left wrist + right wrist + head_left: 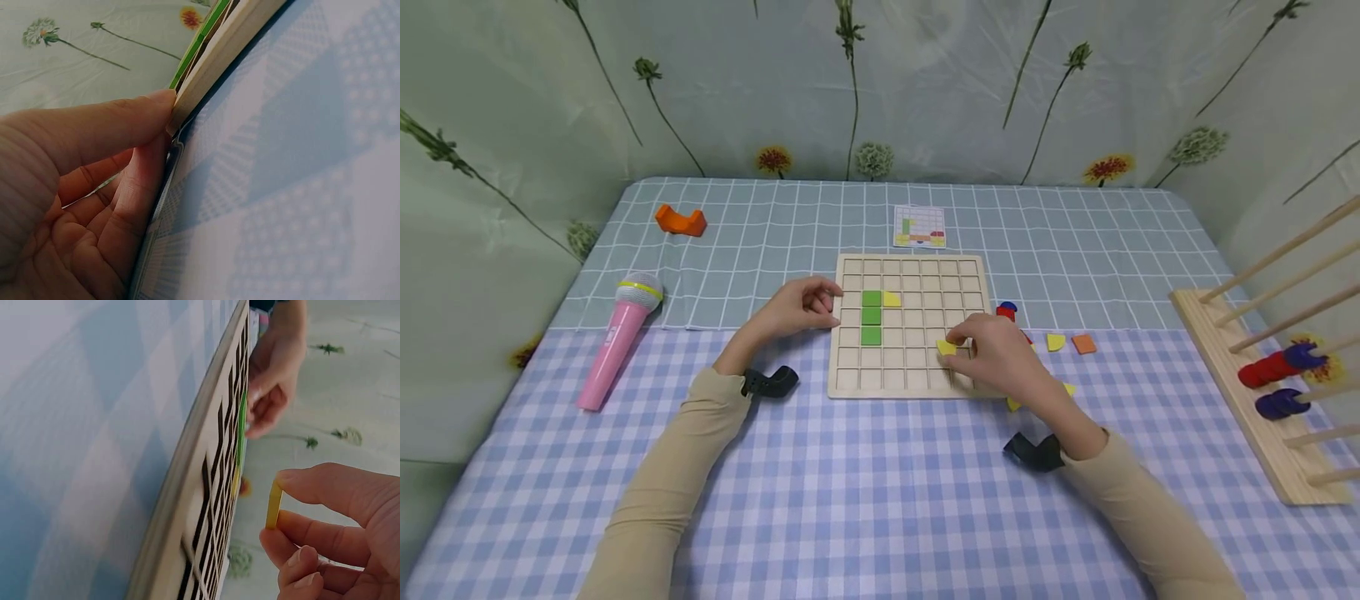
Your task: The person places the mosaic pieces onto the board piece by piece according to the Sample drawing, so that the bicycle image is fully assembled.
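Note:
A light wooden grid board [910, 383] lies on the tablecloth. Three green square tiles [871, 317] form a column in its left part, and a yellow tile [891, 299] with one curved side sits beside the top one. At the board's left edge, my left hand [801, 306] touches the rim with thumb and index finger; in the left wrist view the thumb [144, 115] meets the wooden edge. My right hand [1000, 354] pinches another yellow tile [274, 505] between thumb and fingers, above the board's lower right part.
Loose yellow [1056, 342] and orange [1084, 343] tiles lie right of the board, some behind my right hand. A pattern card [919, 227] lies beyond it. Left are a pink toy microphone [613, 342] and an orange curved block [681, 221]; right, a wooden peg rack [1255, 417].

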Demonstrator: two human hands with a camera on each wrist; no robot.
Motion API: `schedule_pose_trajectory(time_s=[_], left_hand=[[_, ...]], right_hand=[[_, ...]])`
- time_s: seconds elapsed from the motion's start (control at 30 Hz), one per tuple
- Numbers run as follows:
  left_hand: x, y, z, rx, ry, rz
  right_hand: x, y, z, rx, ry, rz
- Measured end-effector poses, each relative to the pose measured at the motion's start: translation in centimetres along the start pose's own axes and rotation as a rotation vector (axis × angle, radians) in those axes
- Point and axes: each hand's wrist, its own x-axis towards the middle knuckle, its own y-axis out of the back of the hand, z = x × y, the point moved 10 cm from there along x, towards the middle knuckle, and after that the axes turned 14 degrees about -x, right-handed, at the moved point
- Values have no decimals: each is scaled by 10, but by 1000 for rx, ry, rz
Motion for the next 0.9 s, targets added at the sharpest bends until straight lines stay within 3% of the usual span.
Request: schedule_pose_trajectory(time_s=[0.3,0.9], left_hand=[[-2,3,0,-7,0,2],[3,1,1,-4,-14,-12]], right_hand=[[14,-20,-42,-7,76,-68],[30,-39,-93,-20,197,-105]])
